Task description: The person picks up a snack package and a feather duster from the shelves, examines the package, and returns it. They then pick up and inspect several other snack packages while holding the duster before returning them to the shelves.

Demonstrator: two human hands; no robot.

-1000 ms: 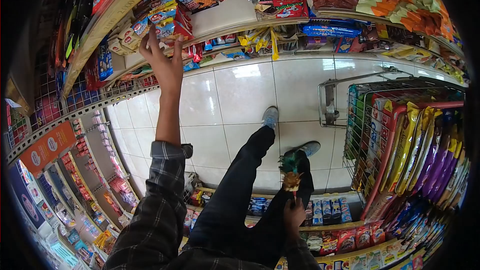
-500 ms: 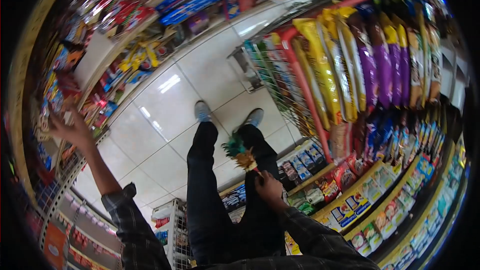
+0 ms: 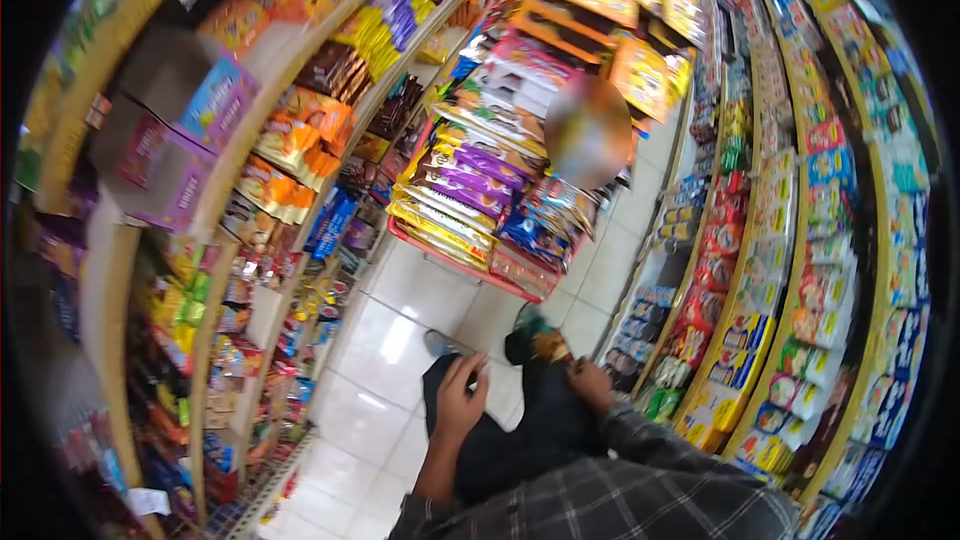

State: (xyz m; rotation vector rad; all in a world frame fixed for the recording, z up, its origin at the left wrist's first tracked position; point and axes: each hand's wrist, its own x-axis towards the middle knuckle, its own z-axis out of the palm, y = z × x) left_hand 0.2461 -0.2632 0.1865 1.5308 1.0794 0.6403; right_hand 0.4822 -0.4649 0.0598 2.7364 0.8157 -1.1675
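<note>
My right hand (image 3: 590, 383) is closed around the handle of a small feather duster (image 3: 548, 344). Green and brown feathers point away from it, over my right leg. My left hand (image 3: 461, 395) hovers above my left thigh with its fingers loosely bent and partly apart, and nothing shows in it. Just beyond my feet stands a basket display with a red rim (image 3: 455, 266), packed with yellow and purple snack packets (image 3: 470, 180).
Shelves of sweets and biscuits (image 3: 290, 155) rise on my left, with an opened purple carton (image 3: 175, 165). Tiered shelves of small packets (image 3: 740, 350) curve along my right. White floor tiles (image 3: 375, 345) run between them. A blurred round patch covers part of the display.
My left hand has come away from the left shelf and is now over my leg. My right hand still holds the feather duster. The view has lifted and turned, showing more of the aisle.
</note>
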